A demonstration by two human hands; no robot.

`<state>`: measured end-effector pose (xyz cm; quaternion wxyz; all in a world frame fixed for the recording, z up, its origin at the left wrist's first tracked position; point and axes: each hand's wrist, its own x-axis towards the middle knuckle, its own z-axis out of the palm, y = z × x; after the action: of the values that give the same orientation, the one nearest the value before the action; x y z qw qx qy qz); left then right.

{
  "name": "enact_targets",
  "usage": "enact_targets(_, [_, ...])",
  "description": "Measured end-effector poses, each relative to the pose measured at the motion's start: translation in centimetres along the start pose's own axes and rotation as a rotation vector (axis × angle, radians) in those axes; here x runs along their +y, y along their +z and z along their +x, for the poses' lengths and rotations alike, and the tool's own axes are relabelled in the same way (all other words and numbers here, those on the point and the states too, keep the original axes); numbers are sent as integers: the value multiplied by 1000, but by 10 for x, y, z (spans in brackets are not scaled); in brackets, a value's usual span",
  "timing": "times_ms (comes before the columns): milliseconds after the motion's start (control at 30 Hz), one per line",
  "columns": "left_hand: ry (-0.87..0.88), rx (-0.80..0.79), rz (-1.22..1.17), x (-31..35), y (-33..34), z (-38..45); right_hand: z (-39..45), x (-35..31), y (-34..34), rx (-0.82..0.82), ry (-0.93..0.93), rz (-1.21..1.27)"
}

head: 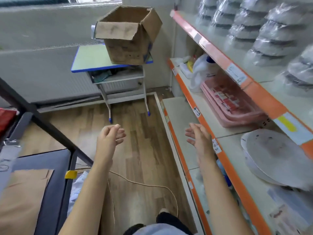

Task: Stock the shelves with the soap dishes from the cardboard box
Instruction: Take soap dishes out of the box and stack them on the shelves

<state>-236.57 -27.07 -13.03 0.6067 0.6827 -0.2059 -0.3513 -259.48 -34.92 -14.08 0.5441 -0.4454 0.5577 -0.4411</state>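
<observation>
An open cardboard box (128,36) stands on a small blue-edged desk (89,60) ahead, flaps up; its inside is hidden from here. My left hand (111,134) is held out over the wooden floor, fingers loosely curled, holding nothing. My right hand (198,136) is out beside the orange edge of the middle shelf (199,116), fingers relaxed and empty. Both hands are well short of the box. Stacks of plastic-wrapped grey dishes (264,31) fill the top shelf on the right.
The middle shelf holds a pink tray stack (233,106), a white bag with bottles (198,72) and grey round plates (277,158). A dark metal frame (42,119) and a grey cart (42,184) stand on the left. A thin cord (144,184) lies on the floor.
</observation>
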Motion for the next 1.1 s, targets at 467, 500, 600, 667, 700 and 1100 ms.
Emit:
enact_targets(467, [-48,168,-15,33,15,260,241,-36,182,-203,80,-162])
enact_targets(500, [-29,152,-8,43,19,287,260,-45,196,-194,67,-165])
enact_targets(600, [32,138,-15,83,31,367,315,-79,237,-168,38,-145])
enact_targets(667, [61,138,-36,110,41,416,349,-100,261,-157,11,-125])
enact_targets(700, [62,134,-31,119,47,437,365,-108,271,-147,8,-128])
enact_targets(1100, [256,151,20,207,99,645,562,-197,380,-195,-143,24])
